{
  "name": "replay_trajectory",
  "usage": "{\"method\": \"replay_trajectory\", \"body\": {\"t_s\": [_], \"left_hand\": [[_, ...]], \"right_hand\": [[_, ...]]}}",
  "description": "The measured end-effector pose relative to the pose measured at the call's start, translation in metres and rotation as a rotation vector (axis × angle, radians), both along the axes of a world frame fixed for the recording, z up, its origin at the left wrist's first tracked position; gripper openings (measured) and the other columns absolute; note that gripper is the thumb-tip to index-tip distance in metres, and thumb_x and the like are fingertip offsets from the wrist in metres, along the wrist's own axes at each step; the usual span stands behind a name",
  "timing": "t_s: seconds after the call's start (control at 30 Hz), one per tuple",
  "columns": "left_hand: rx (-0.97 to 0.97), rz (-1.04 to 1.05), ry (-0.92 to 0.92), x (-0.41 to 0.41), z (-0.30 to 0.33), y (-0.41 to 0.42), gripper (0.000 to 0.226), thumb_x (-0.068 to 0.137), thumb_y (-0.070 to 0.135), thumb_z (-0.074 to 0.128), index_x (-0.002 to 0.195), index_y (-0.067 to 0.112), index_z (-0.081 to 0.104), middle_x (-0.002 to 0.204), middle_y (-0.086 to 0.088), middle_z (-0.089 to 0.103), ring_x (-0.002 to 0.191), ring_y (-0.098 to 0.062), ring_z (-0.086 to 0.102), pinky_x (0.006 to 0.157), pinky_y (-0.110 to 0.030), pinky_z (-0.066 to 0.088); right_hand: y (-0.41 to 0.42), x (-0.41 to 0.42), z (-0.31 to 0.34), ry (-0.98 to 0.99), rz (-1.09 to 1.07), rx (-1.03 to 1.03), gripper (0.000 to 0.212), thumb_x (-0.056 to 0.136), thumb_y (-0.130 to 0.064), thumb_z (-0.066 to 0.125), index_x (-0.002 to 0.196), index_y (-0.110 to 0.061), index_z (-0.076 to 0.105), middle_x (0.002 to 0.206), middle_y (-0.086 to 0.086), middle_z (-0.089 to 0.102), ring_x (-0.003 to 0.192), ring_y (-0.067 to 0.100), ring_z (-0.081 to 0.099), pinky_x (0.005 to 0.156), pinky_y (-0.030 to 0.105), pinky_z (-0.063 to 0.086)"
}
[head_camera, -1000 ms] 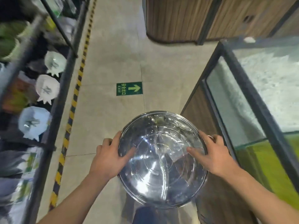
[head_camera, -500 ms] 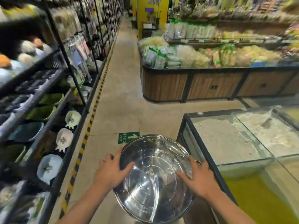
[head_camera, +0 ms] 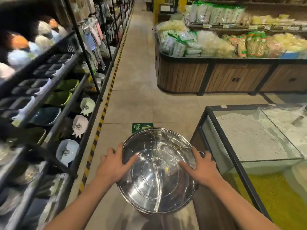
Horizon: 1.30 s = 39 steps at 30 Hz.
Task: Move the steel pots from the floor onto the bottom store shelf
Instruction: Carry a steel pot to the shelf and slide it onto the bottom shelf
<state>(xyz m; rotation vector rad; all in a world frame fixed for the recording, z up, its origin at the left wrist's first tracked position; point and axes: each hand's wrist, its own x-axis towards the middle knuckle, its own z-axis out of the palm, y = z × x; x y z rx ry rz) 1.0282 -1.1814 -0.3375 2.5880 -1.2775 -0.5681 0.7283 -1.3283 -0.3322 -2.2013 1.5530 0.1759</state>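
- Head view: a wide, round, polished steel pot (head_camera: 157, 171) with an S-shaped divider across its inside is being carried in front of the person's body, above the pale tiled aisle floor (head_camera: 132, 100). Its far rim is covering part of the green exit sticker (head_camera: 138, 127) on that floor.
- The black metal store shelving (head_camera: 69, 103) holding ceramic bowls is standing to the left of the pot, and its bottom shelf is still well apart from the pot. A glass-topped bin of white grain (head_camera: 252, 136) is lying just to the pot's right.
- The pot is likely handling as stiff and fairly light for its width, though the mirror finish is probably making the wall slippery. Taking hold at two opposite points of the rim, or at the small side handles, seems the safest way to keep it level.
- The left hand (head_camera: 114, 165) is gripping the pot's left rim, its thumb lying flat inside the bowl and its fingers curling over the outside.
- The right hand (head_camera: 199, 168) is gripping the right rim the same way, thumb reaching inward. Its fingers may be wrapping a side handle, but the edge there is too hidden to be sure.
- Both hands are about half closed, clamping the rim between thumb and fingers.
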Motion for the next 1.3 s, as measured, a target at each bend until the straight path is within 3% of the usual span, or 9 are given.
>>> {"method": "replay_trajectory", "body": {"t_s": [0.13,0.27,0.53,0.7,0.9,1.0,1.17,1.3], "left_hand": [[0.014,0.156,0.018,0.007,-0.007,0.030,0.104,0.067,0.100,0.018,0.154,0.042,0.013,0.143,-0.016,0.040,0.133,-0.046,0.037,0.106,-0.057,0.037],[0.049,0.355,-0.031,0.005,-0.008,0.067,0.108,0.065,0.100,0.016,0.154,0.039,0.015,0.141,-0.018,0.043,0.130,-0.048,0.041,0.106,-0.056,0.037],[0.056,0.882,-0.029,-0.060,-0.008,0.200,0.110,0.062,0.101,0.016,0.154,0.041,0.017,0.147,-0.020,0.040,0.133,-0.048,0.040,0.110,-0.056,0.033],[0.004,1.229,-0.003,-0.130,-0.019,0.293,0.107,0.062,0.102,0.017,0.152,0.045,0.014,0.139,-0.016,0.043,0.128,-0.046,0.040,0.106,-0.055,0.039],[-0.004,1.534,0.013,-0.206,-0.028,0.400,0.104,0.065,0.100,0.022,0.153,0.045,0.016,0.142,-0.015,0.042,0.127,-0.045,0.041,0.105,-0.055,0.040],[-0.038,1.675,0.002,-0.241,-0.029,0.455,0.102,0.062,0.102,0.019,0.148,0.048,0.020,0.132,-0.013,0.046,0.121,-0.044,0.043,0.101,-0.054,0.042],[-0.029,1.891,0.007,-0.300,-0.028,0.541,0.101,0.064,0.100,0.022,0.149,0.044,0.019,0.137,-0.012,0.043,0.121,-0.045,0.042,0.099,-0.053,0.043],[0.004,2.044,0.004,-0.335,-0.023,0.594,0.111,0.059,0.101,0.013,0.152,0.041,0.015,0.138,-0.014,0.041,0.121,-0.045,0.042,0.099,-0.052,0.042]], "right_hand": [[-0.011,0.033,-0.006,-0.026,0.122,0.026,0.111,0.067,-0.098,0.025,0.157,-0.035,0.007,0.147,0.027,0.028,0.131,0.054,0.034,0.105,0.053,0.034],[-0.022,0.069,-0.011,-0.053,0.365,0.035,0.103,0.076,-0.090,0.030,0.157,-0.029,0.013,0.144,0.023,0.040,0.137,0.041,0.031,0.103,0.046,0.036],[0.025,0.147,-0.008,-0.081,0.784,0.144,0.104,0.071,-0.093,0.036,0.156,-0.038,0.012,0.153,0.020,0.018,0.133,0.051,0.032,0.110,0.053,0.032],[0.106,0.186,-0.007,-0.078,1.101,0.163,0.103,0.066,-0.097,0.033,0.152,-0.044,0.017,0.150,0.020,0.023,0.130,0.050,0.037,0.109,0.051,0.034],[0.238,0.215,-0.009,-0.035,1.448,0.145,0.100,0.074,-0.090,0.038,0.155,-0.035,0.019,0.145,0.024,0.036,0.138,0.044,0.028,0.110,0.050,0.029],[0.314,0.223,-0.012,-0.005,1.551,0.167,0.112,0.067,-0.097,0.033,0.157,-0.033,0.017,0.148,0.027,0.032,0.140,0.046,0.028,0.112,0.051,0.030],[0.443,0.225,-0.016,0.024,1.734,0.166,0.116,0.058,-0.103,0.029,0.155,-0.040,0.017,0.151,0.026,0.025,0.135,0.051,0.035,0.111,0.053,0.035],[0.538,0.224,-0.019,0.062,1.908,0.172,0.120,0.055,-0.104,0.027,0.156,-0.040,0.013,0.157,0.024,0.020,0.143,0.050,0.022,0.112,0.053,0.030]]}}
